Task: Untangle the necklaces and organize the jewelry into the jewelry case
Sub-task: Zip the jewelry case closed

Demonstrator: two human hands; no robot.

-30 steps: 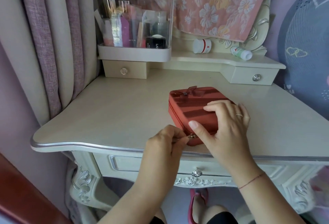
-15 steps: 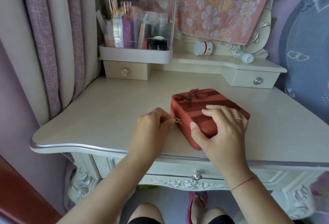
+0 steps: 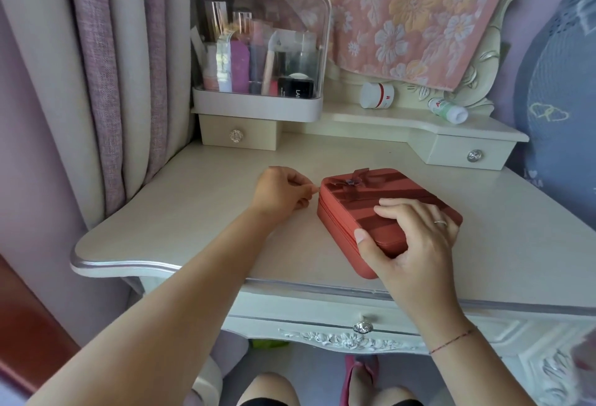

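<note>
Unzipping a red case [image 3: 361, 202] lying on the bench [image 3: 209, 218], near its front edge. Pinching the zip pull [image 3: 316, 191] at its far left corner in the left hand [image 3: 280, 191] grip; clamping the near corner in the right hand [image 3: 416, 238] grip. Probably best pulling steadily, pinning the case flat.

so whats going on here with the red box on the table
A person sits at a cream dressing table working on a red jewelry case near its front edge. The right hand grips the case's near corner, fingers over the lid and thumb on the side, holding it steady. The left hand pinches the zipper pull at the case's far left corner. The lid is down, and no necklaces or other jewelry are in view.
</note>
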